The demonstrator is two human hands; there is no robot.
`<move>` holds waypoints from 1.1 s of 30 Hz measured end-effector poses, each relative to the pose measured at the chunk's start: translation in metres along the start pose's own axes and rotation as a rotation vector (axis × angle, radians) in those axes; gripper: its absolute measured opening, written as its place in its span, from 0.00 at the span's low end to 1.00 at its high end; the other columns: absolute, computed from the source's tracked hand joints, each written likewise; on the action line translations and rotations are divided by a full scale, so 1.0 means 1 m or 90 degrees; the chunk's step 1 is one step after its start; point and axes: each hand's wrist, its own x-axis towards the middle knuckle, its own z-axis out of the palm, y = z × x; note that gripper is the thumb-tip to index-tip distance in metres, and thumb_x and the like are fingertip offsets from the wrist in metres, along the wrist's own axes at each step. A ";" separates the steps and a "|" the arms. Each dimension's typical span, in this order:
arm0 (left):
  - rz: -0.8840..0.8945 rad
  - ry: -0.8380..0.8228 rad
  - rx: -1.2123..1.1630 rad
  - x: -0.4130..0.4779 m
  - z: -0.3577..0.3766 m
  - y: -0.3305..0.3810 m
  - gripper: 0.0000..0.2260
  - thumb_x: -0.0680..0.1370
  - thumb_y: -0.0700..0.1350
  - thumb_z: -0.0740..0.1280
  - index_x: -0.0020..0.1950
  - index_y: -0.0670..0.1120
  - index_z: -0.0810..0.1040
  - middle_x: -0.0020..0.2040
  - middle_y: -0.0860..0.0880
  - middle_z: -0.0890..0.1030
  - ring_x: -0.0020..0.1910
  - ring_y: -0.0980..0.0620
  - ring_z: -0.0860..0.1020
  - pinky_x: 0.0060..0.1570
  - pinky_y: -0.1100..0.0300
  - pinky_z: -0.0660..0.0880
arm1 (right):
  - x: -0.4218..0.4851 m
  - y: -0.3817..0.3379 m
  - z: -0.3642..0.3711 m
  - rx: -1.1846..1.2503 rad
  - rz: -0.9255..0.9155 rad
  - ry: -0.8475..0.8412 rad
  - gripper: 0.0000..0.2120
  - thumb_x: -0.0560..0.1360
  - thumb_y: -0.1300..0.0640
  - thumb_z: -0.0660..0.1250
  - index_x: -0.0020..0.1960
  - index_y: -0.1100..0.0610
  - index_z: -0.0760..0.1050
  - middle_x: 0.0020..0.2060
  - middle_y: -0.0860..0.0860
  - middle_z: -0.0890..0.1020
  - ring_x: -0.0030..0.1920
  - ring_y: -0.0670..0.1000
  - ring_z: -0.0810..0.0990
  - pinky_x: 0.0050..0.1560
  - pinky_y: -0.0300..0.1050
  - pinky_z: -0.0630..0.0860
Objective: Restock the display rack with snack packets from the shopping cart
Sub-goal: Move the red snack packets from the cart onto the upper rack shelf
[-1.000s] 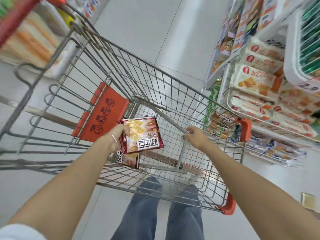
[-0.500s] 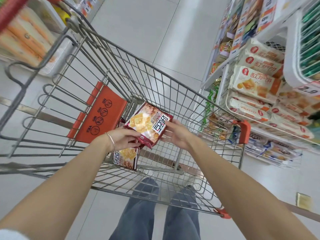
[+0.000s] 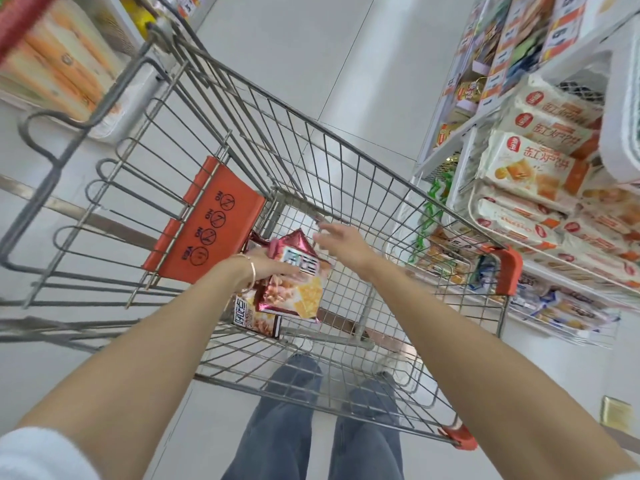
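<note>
A wire shopping cart (image 3: 346, 161) fills the middle of the view. My left hand (image 3: 266, 268) grips a dark red snack packet (image 3: 294, 289) inside the cart, held tilted above the cart floor. A second snack packet (image 3: 254, 318) of the same kind lies under it on the cart's bottom mesh. Just right of the held packet's top, my right hand (image 3: 341, 242) hovers with fingers spread and nothing in it. The display rack (image 3: 540, 258) stands to the right of the cart, its wire shelves stacked with white and orange biscuit packs.
An orange child-seat flap (image 3: 207, 220) hangs on the cart's left wall. Orange corner bumpers (image 3: 507, 268) sit near the rack. A shelf with orange packs (image 3: 59, 67) is at top left. My legs in jeans (image 3: 322, 420) stand behind the cart on a pale tiled floor.
My right hand came to the packet, touched it half a second ago, and now has let go and lifted off it. The left hand turned the packet over and lowered it slightly.
</note>
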 end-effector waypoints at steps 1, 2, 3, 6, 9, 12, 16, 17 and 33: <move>-0.019 0.029 -0.050 0.008 -0.004 -0.010 0.42 0.68 0.56 0.78 0.75 0.44 0.62 0.61 0.39 0.77 0.56 0.44 0.77 0.59 0.50 0.76 | 0.006 0.008 -0.002 0.005 0.009 0.041 0.23 0.80 0.54 0.68 0.73 0.58 0.70 0.66 0.56 0.78 0.56 0.50 0.79 0.59 0.43 0.75; -0.034 0.061 -0.094 0.011 -0.013 -0.022 0.41 0.67 0.55 0.78 0.74 0.41 0.66 0.58 0.40 0.78 0.52 0.45 0.77 0.57 0.51 0.75 | 0.014 0.018 -0.003 0.007 0.030 0.064 0.22 0.80 0.54 0.68 0.72 0.58 0.71 0.67 0.55 0.76 0.60 0.52 0.77 0.63 0.45 0.72; -0.048 0.088 -0.116 0.017 -0.021 -0.032 0.41 0.65 0.55 0.78 0.72 0.40 0.68 0.55 0.41 0.79 0.49 0.46 0.77 0.57 0.51 0.75 | 0.023 0.030 -0.003 0.003 0.062 0.071 0.23 0.79 0.55 0.69 0.72 0.59 0.71 0.68 0.54 0.75 0.62 0.53 0.75 0.64 0.45 0.70; -0.072 0.105 -0.134 0.027 -0.037 -0.054 0.45 0.61 0.57 0.82 0.72 0.40 0.70 0.58 0.44 0.79 0.52 0.44 0.78 0.63 0.49 0.72 | 0.047 0.067 0.007 -0.010 0.172 0.053 0.28 0.78 0.54 0.70 0.75 0.60 0.66 0.73 0.58 0.70 0.71 0.58 0.70 0.70 0.51 0.67; -0.081 0.144 -0.138 0.039 -0.038 -0.067 0.42 0.71 0.51 0.76 0.79 0.41 0.60 0.75 0.40 0.67 0.70 0.41 0.69 0.69 0.46 0.64 | 0.063 0.091 0.028 0.012 0.211 0.050 0.37 0.79 0.53 0.69 0.80 0.62 0.53 0.76 0.59 0.64 0.74 0.60 0.67 0.70 0.52 0.67; -0.068 0.169 -0.172 0.048 -0.035 -0.073 0.42 0.72 0.52 0.76 0.79 0.41 0.60 0.78 0.41 0.64 0.71 0.43 0.67 0.69 0.46 0.64 | 0.081 0.114 0.047 0.008 0.224 0.024 0.42 0.79 0.50 0.69 0.81 0.61 0.46 0.77 0.59 0.62 0.74 0.60 0.65 0.72 0.53 0.64; -0.054 0.168 -0.209 0.056 -0.032 -0.078 0.35 0.71 0.52 0.76 0.74 0.44 0.69 0.72 0.40 0.70 0.72 0.39 0.68 0.71 0.41 0.65 | 0.099 0.131 0.059 0.009 0.214 0.019 0.34 0.81 0.54 0.67 0.78 0.62 0.53 0.70 0.59 0.72 0.67 0.59 0.73 0.63 0.49 0.71; -0.045 0.166 -0.216 0.057 -0.031 -0.078 0.34 0.70 0.52 0.76 0.73 0.44 0.70 0.72 0.40 0.71 0.71 0.38 0.69 0.71 0.40 0.65 | 0.101 0.132 0.060 0.014 0.215 0.041 0.32 0.80 0.56 0.68 0.76 0.64 0.56 0.68 0.60 0.73 0.65 0.59 0.75 0.59 0.48 0.72; -0.045 0.167 -0.238 0.021 -0.011 -0.060 0.30 0.75 0.57 0.72 0.73 0.45 0.71 0.59 0.44 0.77 0.56 0.45 0.74 0.56 0.49 0.73 | 0.005 0.121 0.005 -0.327 -0.092 0.209 0.18 0.77 0.59 0.69 0.64 0.56 0.70 0.61 0.52 0.74 0.50 0.49 0.78 0.47 0.44 0.79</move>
